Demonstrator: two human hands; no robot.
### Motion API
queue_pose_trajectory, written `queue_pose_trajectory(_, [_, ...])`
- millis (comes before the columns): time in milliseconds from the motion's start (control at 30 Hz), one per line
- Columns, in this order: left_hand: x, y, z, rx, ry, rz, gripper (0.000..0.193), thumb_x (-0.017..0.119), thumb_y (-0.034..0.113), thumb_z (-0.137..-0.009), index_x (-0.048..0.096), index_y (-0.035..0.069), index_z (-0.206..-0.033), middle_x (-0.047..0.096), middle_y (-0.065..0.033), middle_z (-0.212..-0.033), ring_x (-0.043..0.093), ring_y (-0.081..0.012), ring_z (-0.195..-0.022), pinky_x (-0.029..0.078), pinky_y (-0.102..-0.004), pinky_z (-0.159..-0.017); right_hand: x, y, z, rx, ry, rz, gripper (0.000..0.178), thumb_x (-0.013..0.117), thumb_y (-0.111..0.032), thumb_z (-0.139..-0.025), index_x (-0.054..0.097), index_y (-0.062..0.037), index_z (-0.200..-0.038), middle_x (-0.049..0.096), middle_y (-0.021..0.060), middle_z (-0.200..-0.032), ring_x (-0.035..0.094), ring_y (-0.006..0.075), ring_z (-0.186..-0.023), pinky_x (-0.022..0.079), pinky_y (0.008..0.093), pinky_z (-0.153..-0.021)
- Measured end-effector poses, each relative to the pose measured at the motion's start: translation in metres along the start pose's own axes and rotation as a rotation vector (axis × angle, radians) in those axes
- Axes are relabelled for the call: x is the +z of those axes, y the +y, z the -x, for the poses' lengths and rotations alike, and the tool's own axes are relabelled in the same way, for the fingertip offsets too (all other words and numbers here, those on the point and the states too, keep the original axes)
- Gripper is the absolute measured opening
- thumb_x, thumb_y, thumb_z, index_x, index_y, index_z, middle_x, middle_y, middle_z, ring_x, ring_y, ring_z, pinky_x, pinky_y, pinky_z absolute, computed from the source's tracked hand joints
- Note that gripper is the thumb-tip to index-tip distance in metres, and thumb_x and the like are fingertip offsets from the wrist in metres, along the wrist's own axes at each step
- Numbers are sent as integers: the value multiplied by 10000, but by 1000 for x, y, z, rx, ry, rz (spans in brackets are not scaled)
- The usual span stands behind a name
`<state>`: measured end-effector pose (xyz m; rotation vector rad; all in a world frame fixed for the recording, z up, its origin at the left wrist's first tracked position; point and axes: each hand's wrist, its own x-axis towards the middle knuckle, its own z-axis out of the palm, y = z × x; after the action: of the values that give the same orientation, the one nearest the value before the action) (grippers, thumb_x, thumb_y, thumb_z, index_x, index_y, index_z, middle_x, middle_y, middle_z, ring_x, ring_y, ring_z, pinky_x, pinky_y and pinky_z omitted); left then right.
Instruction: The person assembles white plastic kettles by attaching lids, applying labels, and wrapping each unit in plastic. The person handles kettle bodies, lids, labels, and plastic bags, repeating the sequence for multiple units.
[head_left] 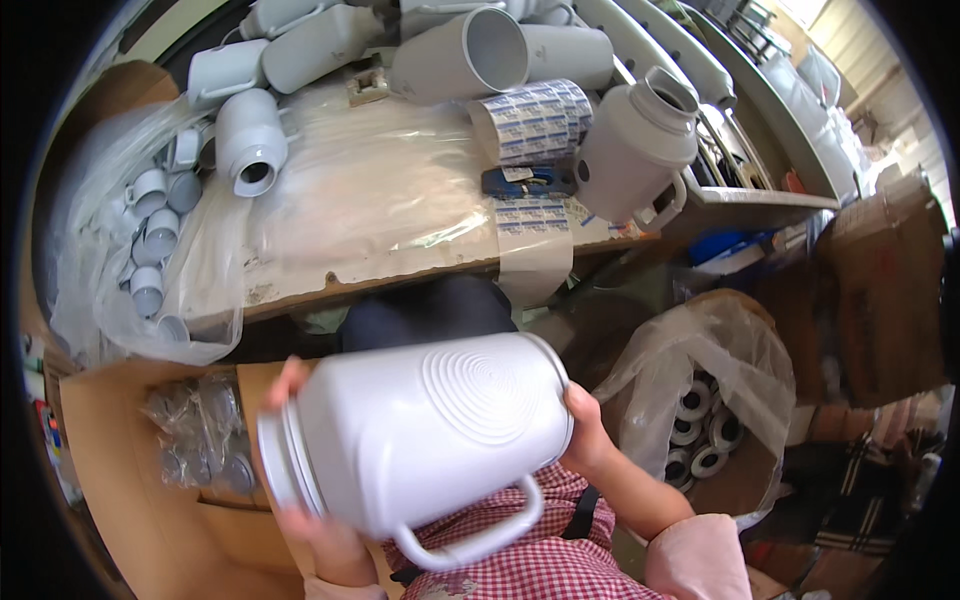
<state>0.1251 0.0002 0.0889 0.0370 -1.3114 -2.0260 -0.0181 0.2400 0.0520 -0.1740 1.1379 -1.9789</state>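
White jug shell (430,430), sideways, gripped between both hands

A plastic-covered worktable (380,200) carries grey jug shells (300,45) along its far edge, a sticker roll (535,118) and a blue tool (527,181) near its right end beside an upright white jug (635,150), while a clear bag of small caps (150,235) hangs over its left edge and a bagged carton of rings (700,430) sits below its right end.

A worn workbench (400,262) carries white jug bodies (640,150), a sticker roll (535,118) and plastic sheeting (350,190).
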Motion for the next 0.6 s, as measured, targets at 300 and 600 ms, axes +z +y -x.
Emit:
queue_pose_trajectory(300, [-51,-32,8,-490,563,137,596,445,584,-1069,682,74,-1267,722,-70,-1212,661,-199,-1120,509,-350,-983,19,-30,4,-918,-124,1018,1468,931,-721,-582,298,127,-1599,334,401,-1579,418,490,-1459,365,570,-1180])
queue_pose_trajectory(600, [-55,-33,-8,-536,557,62,521,484,528,-1068,670,101,-1301,700,-55,-1262,658,-199,-1147,535,-372,-979,35,-73,1,-704,-228,1147,1260,945,-585,-659,384,32,-1603,264,371,-1629,422,486,-1456,405,515,-1155])
